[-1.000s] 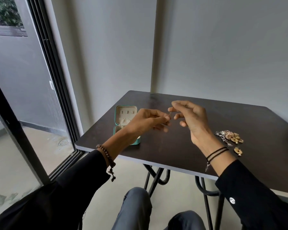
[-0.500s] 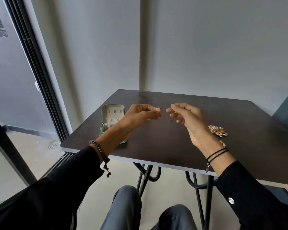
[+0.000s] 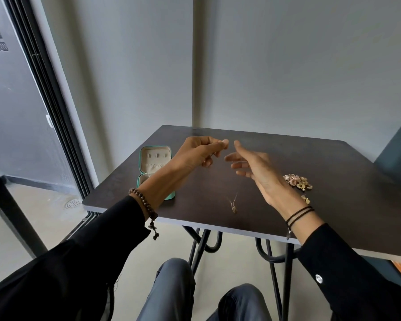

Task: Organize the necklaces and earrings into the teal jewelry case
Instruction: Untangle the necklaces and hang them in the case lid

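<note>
The necklace (image 3: 233,205) shows only at its lower end: a small gold pendant with two fine strands that rise from it in a narrow V. Its long axis is nearly upright in the picture, and the pendant points to the near edge of the dark table (image 3: 333,181). I cannot tell if it hangs or lies on the top.

Above it the left hand (image 3: 198,151) has its fingers curled, with thumb and forefinger pinched together on a very thin strand; the chain between is too fine to follow. The right hand (image 3: 252,167) is just beside it, fingers straight and spread, holding nothing.

The teal jewelry case (image 3: 155,162) stands open to the left, its lid upright and its base partly behind the left forearm. A heap of gold jewelry (image 3: 296,180) lies behind the right wrist.
</note>
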